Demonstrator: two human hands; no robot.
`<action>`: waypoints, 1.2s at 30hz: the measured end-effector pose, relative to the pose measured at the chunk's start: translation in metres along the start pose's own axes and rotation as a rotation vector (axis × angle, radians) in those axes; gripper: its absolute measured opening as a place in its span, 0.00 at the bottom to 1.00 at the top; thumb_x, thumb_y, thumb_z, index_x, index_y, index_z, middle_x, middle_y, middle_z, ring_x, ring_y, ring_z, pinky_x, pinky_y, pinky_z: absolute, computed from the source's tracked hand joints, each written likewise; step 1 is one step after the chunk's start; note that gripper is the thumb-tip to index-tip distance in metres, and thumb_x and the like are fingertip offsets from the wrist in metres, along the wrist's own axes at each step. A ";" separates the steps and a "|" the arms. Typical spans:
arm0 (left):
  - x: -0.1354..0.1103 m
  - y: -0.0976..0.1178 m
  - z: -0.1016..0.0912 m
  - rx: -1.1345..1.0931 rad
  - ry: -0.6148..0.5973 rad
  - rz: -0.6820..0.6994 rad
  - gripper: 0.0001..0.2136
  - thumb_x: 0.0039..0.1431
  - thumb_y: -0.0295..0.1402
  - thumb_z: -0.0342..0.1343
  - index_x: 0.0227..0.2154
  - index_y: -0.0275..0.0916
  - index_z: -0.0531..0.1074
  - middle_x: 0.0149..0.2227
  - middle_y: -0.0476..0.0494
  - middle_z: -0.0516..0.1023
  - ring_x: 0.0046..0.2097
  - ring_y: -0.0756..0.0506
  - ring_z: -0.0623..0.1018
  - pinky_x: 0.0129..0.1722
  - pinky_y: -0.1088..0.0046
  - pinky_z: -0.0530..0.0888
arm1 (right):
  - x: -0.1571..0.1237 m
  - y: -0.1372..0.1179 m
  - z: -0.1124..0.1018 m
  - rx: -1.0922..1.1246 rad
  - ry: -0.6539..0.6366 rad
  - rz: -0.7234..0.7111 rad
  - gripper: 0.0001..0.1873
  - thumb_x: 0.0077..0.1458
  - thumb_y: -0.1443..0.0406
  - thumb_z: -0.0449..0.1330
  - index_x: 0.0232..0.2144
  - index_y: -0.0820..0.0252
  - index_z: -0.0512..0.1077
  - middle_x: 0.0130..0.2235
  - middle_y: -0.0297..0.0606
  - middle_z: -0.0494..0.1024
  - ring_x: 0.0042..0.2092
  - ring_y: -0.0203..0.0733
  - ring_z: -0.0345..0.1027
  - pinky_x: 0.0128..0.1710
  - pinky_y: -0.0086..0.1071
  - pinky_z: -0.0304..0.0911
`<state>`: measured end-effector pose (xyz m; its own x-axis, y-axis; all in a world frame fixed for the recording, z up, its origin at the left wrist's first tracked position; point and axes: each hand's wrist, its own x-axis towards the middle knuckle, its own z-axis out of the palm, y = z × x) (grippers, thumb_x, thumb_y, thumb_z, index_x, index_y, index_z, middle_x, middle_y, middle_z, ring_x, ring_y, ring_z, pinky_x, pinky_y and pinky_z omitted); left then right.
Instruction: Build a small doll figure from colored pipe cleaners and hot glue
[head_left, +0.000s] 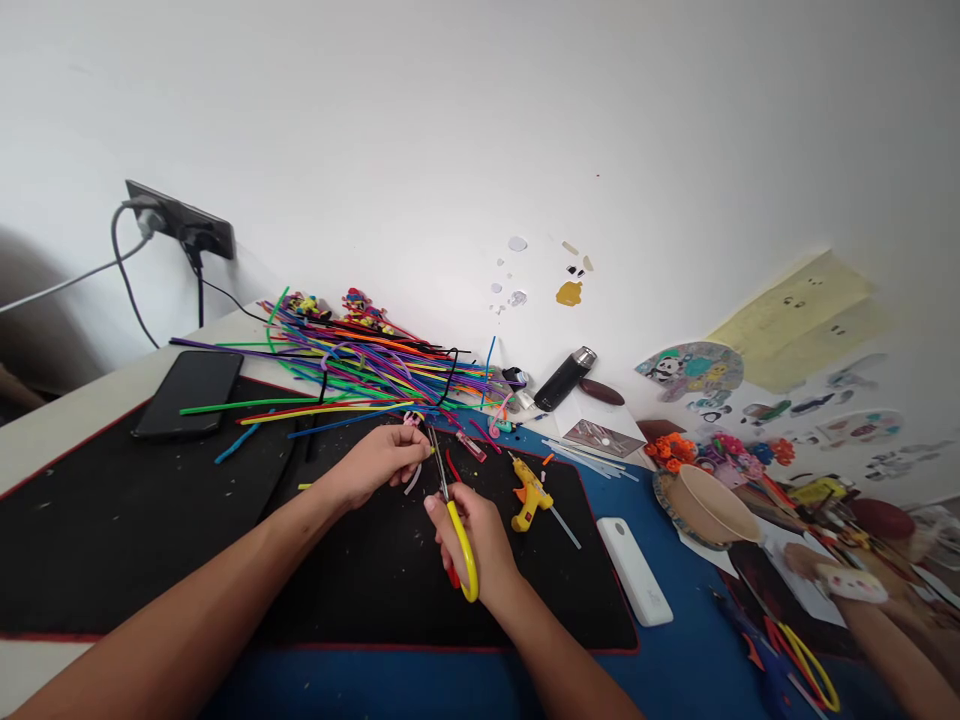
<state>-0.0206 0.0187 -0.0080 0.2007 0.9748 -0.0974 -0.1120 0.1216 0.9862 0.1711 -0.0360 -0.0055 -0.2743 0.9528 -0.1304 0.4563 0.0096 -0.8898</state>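
My left hand [386,465] is closed in a pinch above the black mat, with a small yellow piece [430,450] showing at its fingertips. What else lies within those fingers is hidden. Scissors [463,550] with yellow and red handles are in my right hand [484,545], their blades pointing up and away, right beside the left fingertips. I cannot tell if the blades touch the yellow piece. Just beyond both hands lies a large heap of coloured pipe cleaners [375,370]. A yellow glue gun [532,495] with a clear glue stick rests right of my right hand.
A black phone [191,393] lies left on the black mat [187,520]. A white power bank [635,570] and a black flask [566,378] are on the right. Further right, a co-worker's hand [806,565] is near a beige bowl [716,505]; another pair of scissors [810,665] lies there.
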 end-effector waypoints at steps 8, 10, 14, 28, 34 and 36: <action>0.000 0.001 0.001 -0.006 0.003 -0.007 0.12 0.47 0.42 0.63 0.26 0.39 0.72 0.17 0.55 0.67 0.20 0.52 0.62 0.20 0.76 0.56 | 0.000 0.001 0.000 -0.016 0.002 -0.012 0.24 0.62 0.43 0.62 0.29 0.54 0.64 0.21 0.26 0.67 0.16 0.33 0.61 0.14 0.24 0.53; -0.001 0.001 0.001 -0.007 0.004 -0.011 0.11 0.47 0.42 0.63 0.26 0.39 0.72 0.16 0.55 0.67 0.20 0.52 0.62 0.20 0.76 0.56 | 0.000 0.001 0.000 -0.015 0.001 -0.011 0.24 0.62 0.43 0.62 0.29 0.54 0.64 0.21 0.26 0.67 0.16 0.33 0.61 0.14 0.24 0.53; -0.001 0.001 0.001 -0.008 0.008 -0.019 0.11 0.46 0.41 0.62 0.26 0.39 0.73 0.16 0.55 0.67 0.20 0.52 0.62 0.20 0.76 0.55 | 0.000 0.002 0.000 -0.018 0.008 -0.010 0.23 0.63 0.44 0.61 0.30 0.55 0.65 0.21 0.27 0.68 0.16 0.32 0.61 0.14 0.24 0.53; -0.002 0.002 0.000 -0.027 -0.010 -0.019 0.13 0.46 0.43 0.64 0.25 0.39 0.72 0.17 0.54 0.67 0.20 0.52 0.62 0.20 0.75 0.55 | 0.000 0.004 0.000 0.001 0.002 0.004 0.24 0.62 0.43 0.64 0.31 0.56 0.68 0.21 0.26 0.68 0.15 0.32 0.61 0.15 0.24 0.52; -0.002 0.004 0.001 -0.035 -0.005 -0.026 0.13 0.46 0.43 0.64 0.25 0.39 0.72 0.17 0.54 0.67 0.20 0.52 0.62 0.20 0.76 0.55 | 0.000 0.005 0.000 0.004 -0.002 -0.004 0.24 0.62 0.43 0.64 0.36 0.57 0.72 0.22 0.26 0.69 0.16 0.31 0.61 0.16 0.24 0.53; -0.002 0.004 0.001 -0.037 -0.003 -0.027 0.13 0.46 0.43 0.64 0.25 0.39 0.72 0.17 0.54 0.67 0.20 0.52 0.62 0.20 0.76 0.55 | 0.000 0.005 0.000 0.003 -0.002 -0.006 0.24 0.62 0.43 0.64 0.35 0.57 0.72 0.22 0.26 0.69 0.16 0.31 0.61 0.16 0.24 0.53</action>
<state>-0.0207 0.0169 -0.0041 0.2075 0.9704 -0.1235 -0.1422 0.1549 0.9777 0.1740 -0.0357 -0.0101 -0.2786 0.9521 -0.1262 0.4526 0.0143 -0.8916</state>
